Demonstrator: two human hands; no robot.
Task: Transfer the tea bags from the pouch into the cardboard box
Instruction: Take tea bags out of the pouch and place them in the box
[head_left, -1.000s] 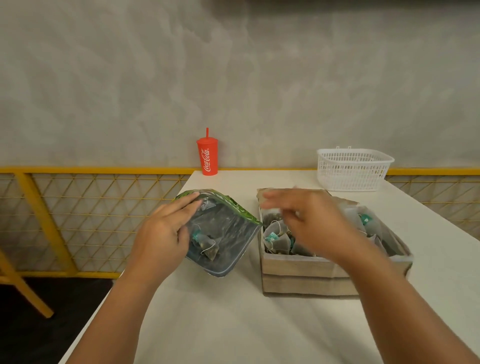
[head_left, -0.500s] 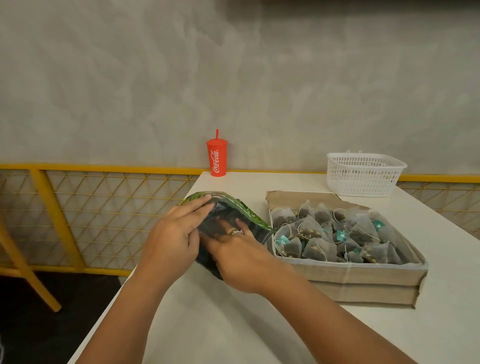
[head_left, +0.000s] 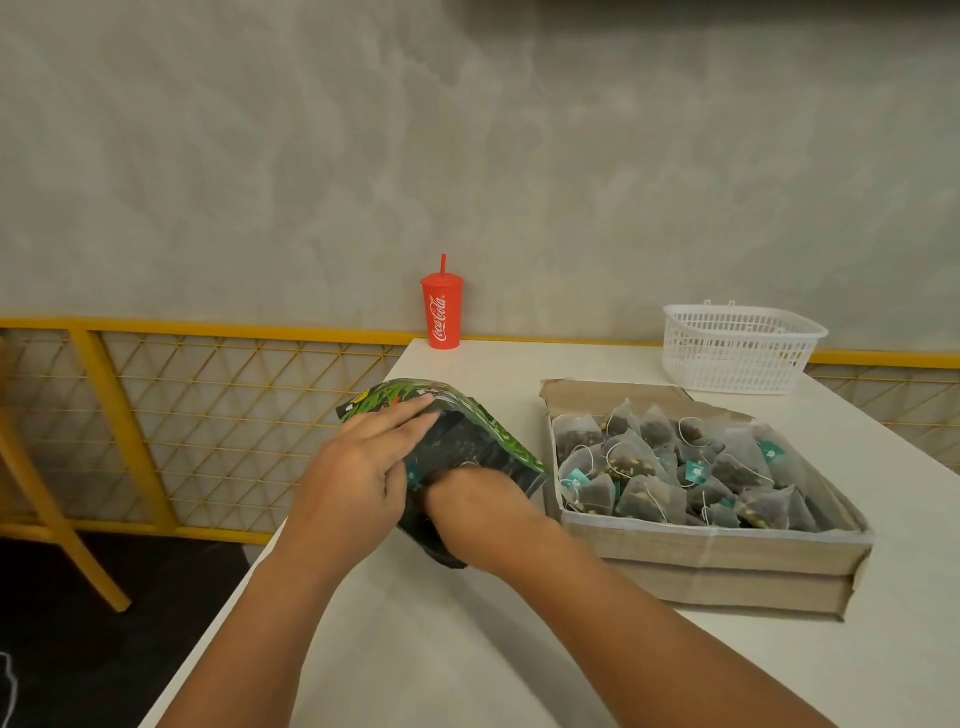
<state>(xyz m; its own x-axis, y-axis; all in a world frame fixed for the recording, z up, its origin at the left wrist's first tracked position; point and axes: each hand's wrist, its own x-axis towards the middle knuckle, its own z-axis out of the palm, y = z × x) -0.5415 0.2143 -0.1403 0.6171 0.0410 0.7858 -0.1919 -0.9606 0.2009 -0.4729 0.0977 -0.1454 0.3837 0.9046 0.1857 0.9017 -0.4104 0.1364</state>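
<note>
Left hand lies along the upper lip of the pouch, fingers nearly straight over the outside and thumb against the wall, pinching it so the mouth gapes. Right hand is sunk inside the pouch. Its fingers are hidden, so I cannot tell whether they close on anything.

The pouch sits tilted at centre frame, its lower corner seemingly on the worktop, just left of the cardboard box.

The glossy, crinkled film, leaf-printed outside and dark within, looks slick enough to slide out of that pinch when the buried hand pulls free. The tea bags are translucent mesh pyramids trailing thin strings and teal tags. Those strings could snag and drag extra bags onto the worktop. The matte brown box has low walls and is already heaped, so further bags may tumble over its rim.
</note>
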